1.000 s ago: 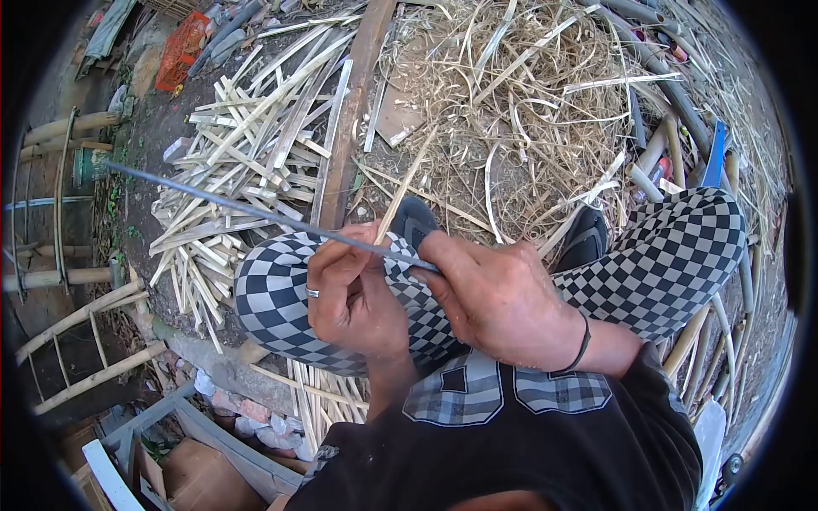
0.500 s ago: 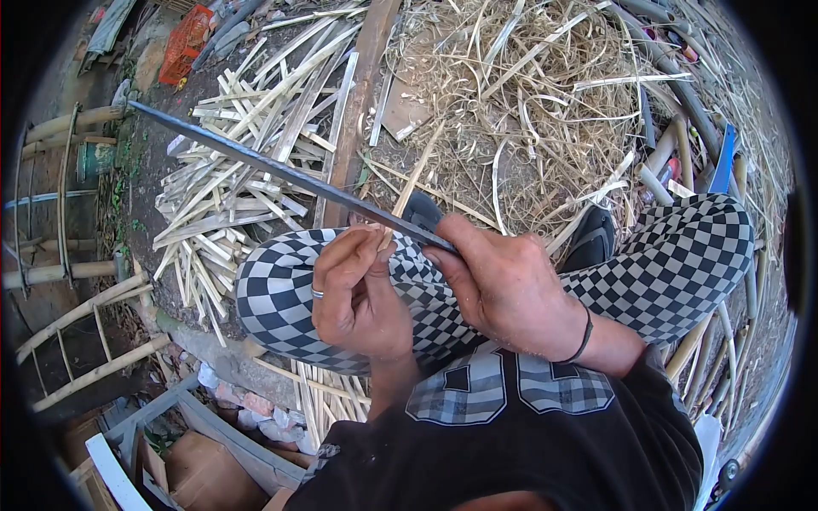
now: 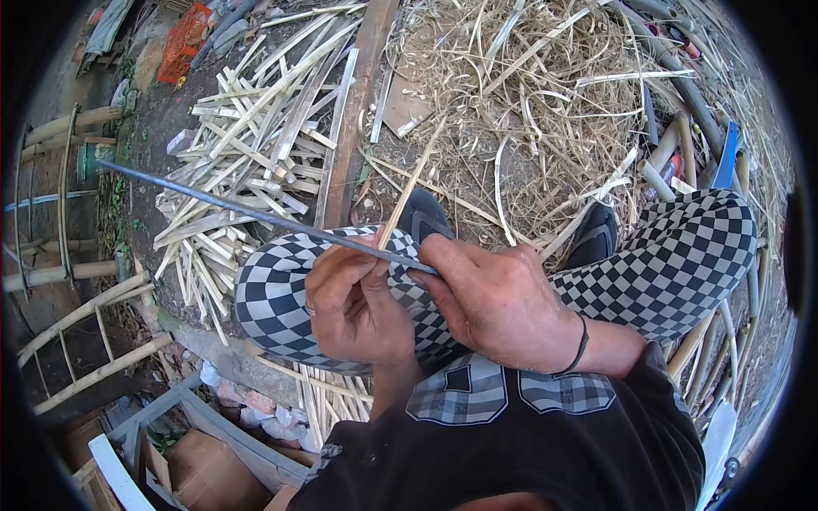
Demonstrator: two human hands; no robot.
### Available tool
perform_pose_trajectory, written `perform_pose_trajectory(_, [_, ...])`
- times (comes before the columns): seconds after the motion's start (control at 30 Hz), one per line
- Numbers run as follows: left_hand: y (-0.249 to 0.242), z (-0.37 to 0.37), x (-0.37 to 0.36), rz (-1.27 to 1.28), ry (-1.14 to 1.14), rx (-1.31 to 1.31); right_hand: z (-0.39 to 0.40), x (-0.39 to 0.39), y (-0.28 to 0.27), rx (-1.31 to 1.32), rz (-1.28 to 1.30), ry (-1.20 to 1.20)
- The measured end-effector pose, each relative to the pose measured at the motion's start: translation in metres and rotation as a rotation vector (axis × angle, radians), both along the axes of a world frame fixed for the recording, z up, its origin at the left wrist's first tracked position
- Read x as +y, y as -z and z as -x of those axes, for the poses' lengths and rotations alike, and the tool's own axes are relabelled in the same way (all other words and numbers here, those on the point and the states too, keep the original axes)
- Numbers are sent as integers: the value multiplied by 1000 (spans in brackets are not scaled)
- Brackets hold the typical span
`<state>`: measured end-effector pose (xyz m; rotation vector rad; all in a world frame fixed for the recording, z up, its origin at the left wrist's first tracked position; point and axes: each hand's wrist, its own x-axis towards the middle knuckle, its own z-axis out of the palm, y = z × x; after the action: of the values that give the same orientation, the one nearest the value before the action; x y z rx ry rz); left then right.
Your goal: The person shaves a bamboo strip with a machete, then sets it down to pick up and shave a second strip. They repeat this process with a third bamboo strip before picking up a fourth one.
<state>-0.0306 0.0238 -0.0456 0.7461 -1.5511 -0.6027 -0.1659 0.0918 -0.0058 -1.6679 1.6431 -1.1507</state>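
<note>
My right hand (image 3: 515, 302) is closed round the near end of a long, thin dark blade (image 3: 256, 217), which reaches far out to the left. Between the closed fingers of my left hand (image 3: 362, 302) is a narrow bamboo strip (image 3: 415, 183), its far end pointing away from me over the ground. The blade crosses the strip right at my left fingertips. Both hands are close together above my checkered trousers (image 3: 281, 294), and a ring shows on my left hand.
A heap of split bamboo strips (image 3: 247, 175) lies ahead on the left, beside a wooden plank (image 3: 362, 102). Curly shavings (image 3: 545, 111) cover the ground ahead. Bamboo ladders (image 3: 94, 370) are at far left, with an orange crate (image 3: 181, 44) beyond. A blue object (image 3: 725, 157) lies at right.
The blade's far end has swung left and toward me. My right hand has shifted slightly left and nearer my body, while my left hand still holds the strip.
</note>
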Motion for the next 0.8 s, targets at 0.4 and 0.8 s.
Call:
perform_pose_trajectory(0.4, [-2,-14,-1,-50,-130,-173,-9,-7,15,69,-14,-32])
perform_pose_trajectory(0.8, [1,-17,1,-142,-148,-57,-8,-10,14,99,30,-44])
